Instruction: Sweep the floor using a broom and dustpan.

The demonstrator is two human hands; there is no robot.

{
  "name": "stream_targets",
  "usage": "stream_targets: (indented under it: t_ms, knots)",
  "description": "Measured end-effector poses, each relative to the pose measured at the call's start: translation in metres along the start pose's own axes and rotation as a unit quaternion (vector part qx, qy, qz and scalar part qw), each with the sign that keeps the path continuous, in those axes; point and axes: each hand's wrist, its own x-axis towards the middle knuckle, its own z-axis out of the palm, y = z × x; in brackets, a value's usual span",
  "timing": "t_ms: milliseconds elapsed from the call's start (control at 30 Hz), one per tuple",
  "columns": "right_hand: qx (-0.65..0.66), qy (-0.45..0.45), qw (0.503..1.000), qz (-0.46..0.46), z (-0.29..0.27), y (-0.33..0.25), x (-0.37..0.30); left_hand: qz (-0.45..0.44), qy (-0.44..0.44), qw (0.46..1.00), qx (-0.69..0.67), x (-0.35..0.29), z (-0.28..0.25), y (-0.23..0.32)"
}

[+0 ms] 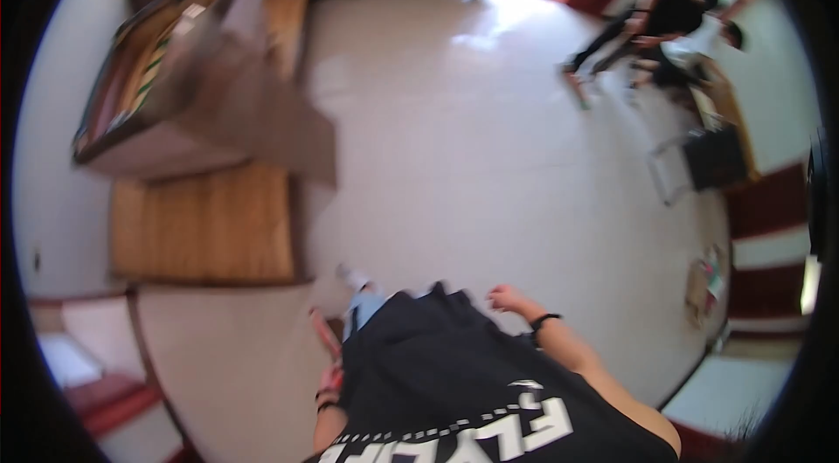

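We've got a thin red stick [324,334] gripped in our left hand [330,378], fingers wrapped round its lower end, down by our hip over the pale floor [489,157]. Right hand [505,298] hangs loosely curled, holding nothing. Pretty blurry though.

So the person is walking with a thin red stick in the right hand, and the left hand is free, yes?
Not quite: the hands are swapped. The head view shows the thin red stick in the left hand, low beside the black shirt. The right hand, with a dark band at its wrist, holds nothing.
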Motion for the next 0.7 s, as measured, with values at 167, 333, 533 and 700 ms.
stream_targets:
  t_ms: [167, 333, 533, 700]
  knots:
    - [0.116, 0.030, 0.993, -0.007, -0.064, 0.063, -0.064, -0.224, -0.016, 0.951, -0.211, -0.070, 0.065, -0.026]
    - [0.111, -0.003, 0.993, 0.026, -0.072, 0.099, -0.079, -0.205, -0.020, 0.974, -0.095, -0.093, 0.098, -0.025]
    - [0.183, 0.026, 0.982, 0.028, -0.023, 0.104, -0.083, -0.192, 0.025, 0.968, 0.159, -0.107, 0.076, 0.026]
    - [0.263, 0.038, 0.964, -0.018, 0.047, 0.030, -0.075, -0.150, -0.006, 0.907, 0.394, -0.076, 0.062, 0.118]
